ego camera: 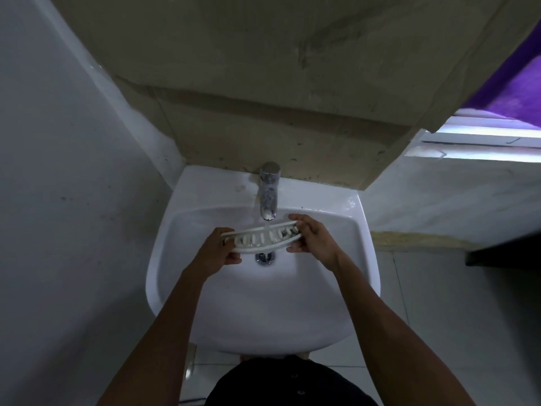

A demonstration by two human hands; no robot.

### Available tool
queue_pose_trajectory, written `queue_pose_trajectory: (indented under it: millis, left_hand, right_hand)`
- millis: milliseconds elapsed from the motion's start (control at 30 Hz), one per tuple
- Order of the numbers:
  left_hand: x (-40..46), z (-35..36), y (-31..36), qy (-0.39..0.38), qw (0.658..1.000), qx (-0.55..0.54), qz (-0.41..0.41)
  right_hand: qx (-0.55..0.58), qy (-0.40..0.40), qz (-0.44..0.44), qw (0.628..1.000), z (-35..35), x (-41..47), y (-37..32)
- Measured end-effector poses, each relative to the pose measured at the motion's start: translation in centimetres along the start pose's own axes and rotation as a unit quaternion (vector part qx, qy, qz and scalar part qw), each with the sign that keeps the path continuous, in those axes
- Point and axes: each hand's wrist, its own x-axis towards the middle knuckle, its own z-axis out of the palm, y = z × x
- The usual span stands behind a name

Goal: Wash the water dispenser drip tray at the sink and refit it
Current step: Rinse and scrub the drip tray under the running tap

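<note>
White plastic drip tray (261, 237) held under the running tap (268, 191).

I have my left hand (218, 251) clamped on the tray's left end and my right hand (314, 241) on its right end, so its long axis runs left to right between them, above the drain (265, 257) of the sink (363, 253). Water appears to strike near its middle; neither hand is nearer.

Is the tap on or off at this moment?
On. A thin stream of water falls from the spout of the tap onto the drip tray, held over the sink by both hands.
</note>
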Motion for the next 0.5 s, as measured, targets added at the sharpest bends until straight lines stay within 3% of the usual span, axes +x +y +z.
queue_pose_trajectory:
  millis: [267,433,500]
  left_hand:
    - [-0.4,-0.3,0.1,0.000,0.999,-0.033,0.036]
    - [-0.4,-0.1,0.2,0.017,0.994,-0.110,0.003]
    - [-0.3,-0.3,0.1,0.038,0.996,-0.085,0.016]
  right_hand:
    - [0.033,-0.007,0.002,0.999,-0.5,-0.3,0.3]
    - [-0.051,0.010,-0.013,0.999,-0.6,-0.3,1.0]
    - [-0.116,0.001,-0.027,0.993,-0.9,-0.3,1.4]
